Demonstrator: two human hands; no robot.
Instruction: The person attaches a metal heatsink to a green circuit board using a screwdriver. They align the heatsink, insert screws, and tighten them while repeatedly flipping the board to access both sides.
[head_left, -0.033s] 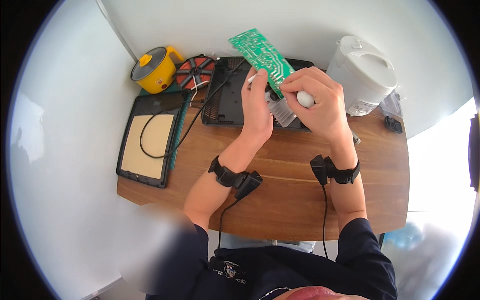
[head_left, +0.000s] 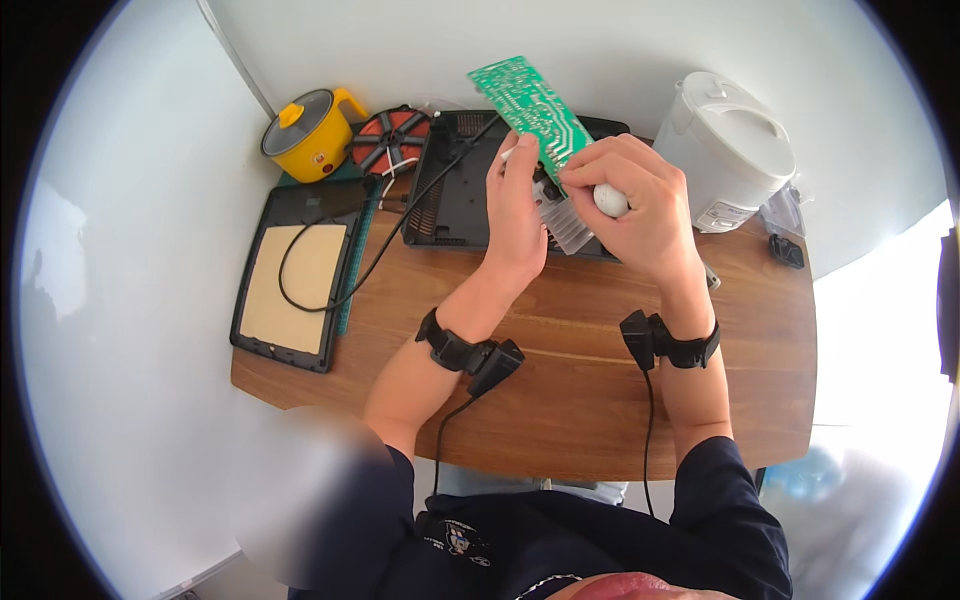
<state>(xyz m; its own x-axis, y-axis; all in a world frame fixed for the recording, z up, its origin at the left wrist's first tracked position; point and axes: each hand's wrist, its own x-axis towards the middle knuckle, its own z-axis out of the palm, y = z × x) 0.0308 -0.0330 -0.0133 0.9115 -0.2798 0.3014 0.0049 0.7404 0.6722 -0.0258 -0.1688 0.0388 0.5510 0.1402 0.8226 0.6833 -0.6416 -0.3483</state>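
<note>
A green circuit board [head_left: 535, 108] is held up at a slant over the far part of the table, its soldered side showing. My left hand [head_left: 515, 210] grips its lower left edge, thumb on top. At the board's near end is a pale finned metal heat sink [head_left: 566, 226], next to a dark part. My right hand [head_left: 645, 205] is closed around a tool with a rounded white handle end [head_left: 611, 199]. Its fingertips are at the board's lower right edge; the tool's tip is hidden by the fingers.
Under my hands lies a black appliance housing [head_left: 460, 205]. To the left are a yellow pot [head_left: 308, 150], a red and black round part [head_left: 385, 140] and a black-framed panel [head_left: 290, 285] with a black cable across it. A white rice cooker [head_left: 725, 140] stands right, near a small black part [head_left: 786, 251].
The board's far end has shifted slightly to the right. Both hands stay almost where they were, with the same grips.
</note>
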